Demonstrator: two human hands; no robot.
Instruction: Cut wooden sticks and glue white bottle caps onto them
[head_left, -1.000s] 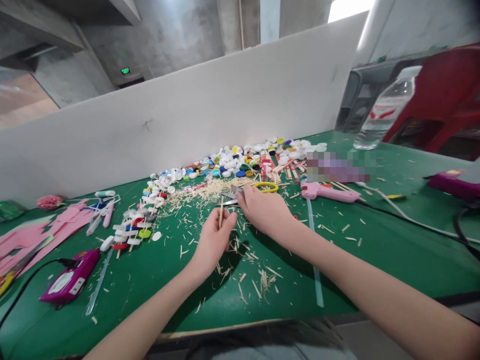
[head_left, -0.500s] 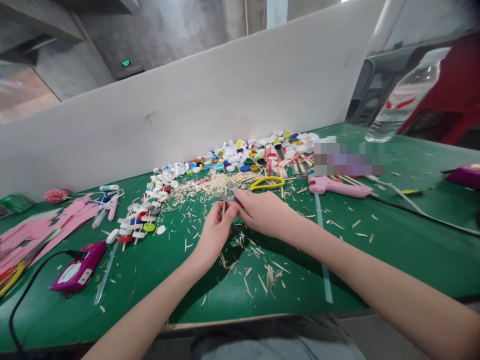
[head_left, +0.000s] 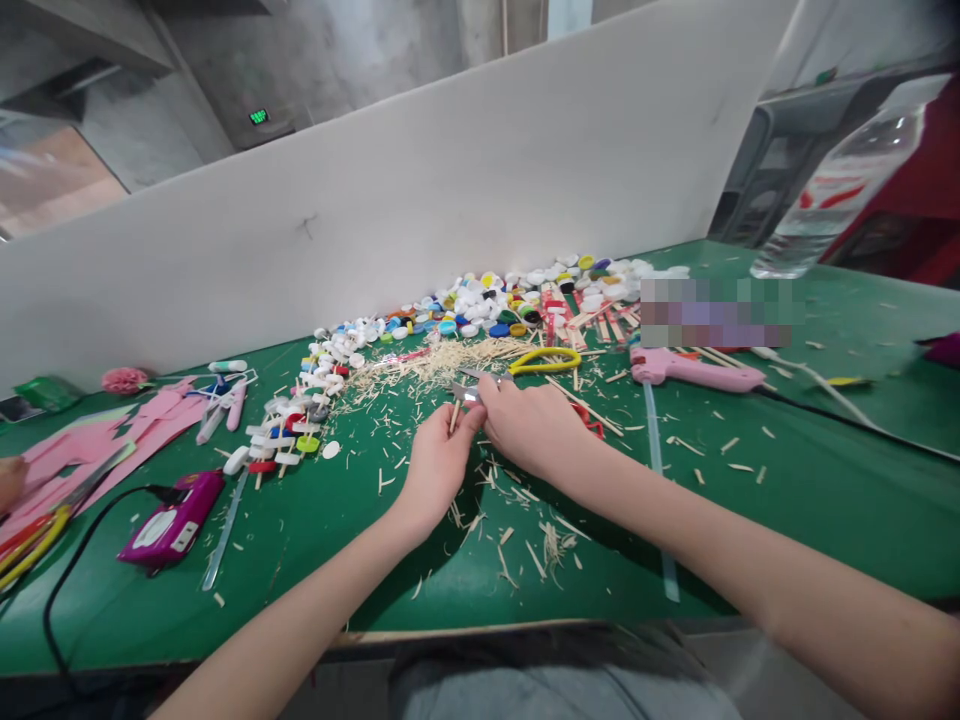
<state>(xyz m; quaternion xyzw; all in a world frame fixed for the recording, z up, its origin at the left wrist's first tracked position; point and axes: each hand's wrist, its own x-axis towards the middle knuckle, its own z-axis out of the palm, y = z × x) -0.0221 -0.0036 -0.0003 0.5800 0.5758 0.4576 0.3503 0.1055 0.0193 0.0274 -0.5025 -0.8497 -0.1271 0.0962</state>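
Observation:
My left hand (head_left: pixel 437 462) pinches a short thin wooden stick (head_left: pixel 454 414) upright over the green table (head_left: pixel 787 500). My right hand (head_left: pixel 534 426) grips small cutters with red handles (head_left: pixel 591 422). Their metal jaws (head_left: pixel 465 392) sit at the top of the stick, right beside my left fingertips. Wood slivers (head_left: pixel 525 545) lie scattered under and around both hands. Yellow-handled scissors (head_left: pixel 544 360) lie just beyond my right hand.
A pile of bottle caps (head_left: pixel 487 300) runs along the white divider board (head_left: pixel 450 200). A pink glue gun (head_left: pixel 694 372) and a clear glue stick (head_left: pixel 660 480) lie to the right. A purple glue gun (head_left: pixel 171 522), pink paper (head_left: pixel 90 440) and capped sticks (head_left: pixel 281 440) are left. A water bottle (head_left: pixel 840 200) stands far right.
My right hand has drawn back from the scissors toward my left hand, and the cutter jaws now meet the stick. Both hands sit closer together.

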